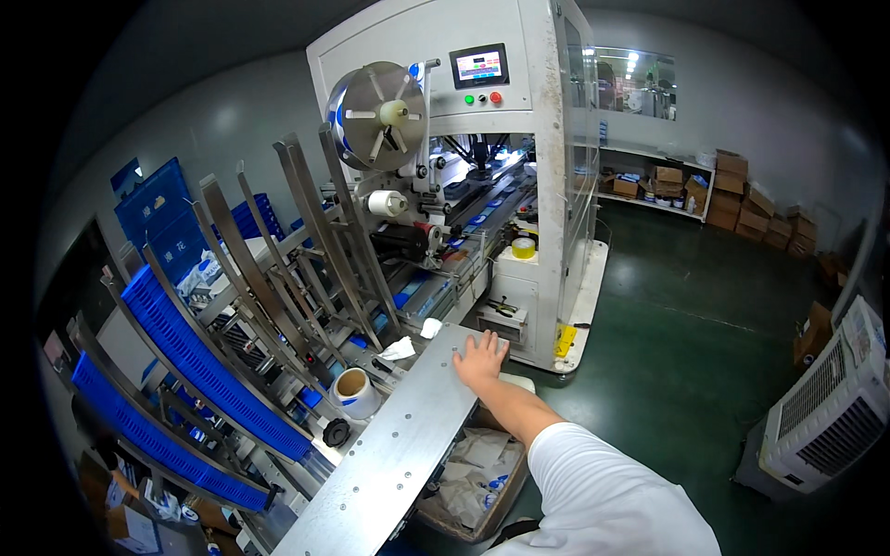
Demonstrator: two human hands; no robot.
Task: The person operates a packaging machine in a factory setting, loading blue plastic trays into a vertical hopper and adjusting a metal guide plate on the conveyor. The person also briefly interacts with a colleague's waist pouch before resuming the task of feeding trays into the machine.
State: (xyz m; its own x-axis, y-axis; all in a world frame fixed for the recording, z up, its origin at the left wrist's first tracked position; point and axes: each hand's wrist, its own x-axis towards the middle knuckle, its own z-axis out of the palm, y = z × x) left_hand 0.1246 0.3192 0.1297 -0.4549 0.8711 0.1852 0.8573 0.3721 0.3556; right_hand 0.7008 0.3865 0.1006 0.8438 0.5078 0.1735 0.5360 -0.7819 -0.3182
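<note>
My right hand [479,360] lies palm down on the far end of a long metal plate [394,445], fingers spread, holding nothing. My left hand is out of the picture. Just left of the plate stands a white roll with a brown core [353,387]. Beside that roll is a black knob [336,432]. Crumpled white tissue [398,349] lies near the plate's far left edge. Under the plate, below my forearm, a bin [475,477] holds crumpled paper and scraps.
Upright metal rails [243,246] hold tall blue stacks [209,366] on the left. Ahead rises a white machine [547,185] with a screen [479,66] and a large reel [382,116]. An air cooler [825,398] stands at right. Cardboard boxes [742,208] are piled behind.
</note>
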